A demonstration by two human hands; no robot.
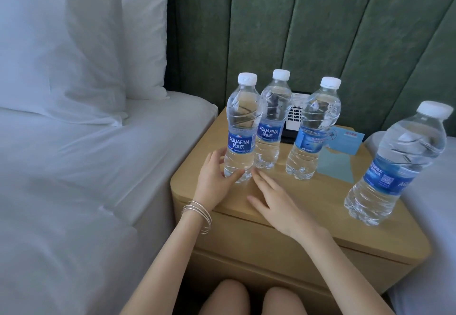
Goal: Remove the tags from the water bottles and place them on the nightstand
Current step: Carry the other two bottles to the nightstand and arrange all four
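The near-left bottle (pixel 241 129) stands upright on the nightstand (pixel 320 191), just in front of a second bottle (pixel 270 122); two more bottles (pixel 312 129) (pixel 394 164) stand to the right, the far-right one near the edge. No hanging tags are visible on the necks. The left hand (pixel 214 176) cups the bottle's base, fingers loose around it rather than clamped. The right hand (pixel 276 201) lies flat and released just beside it. Steady the base before letting go, and keep clear of the neighbouring bottle.
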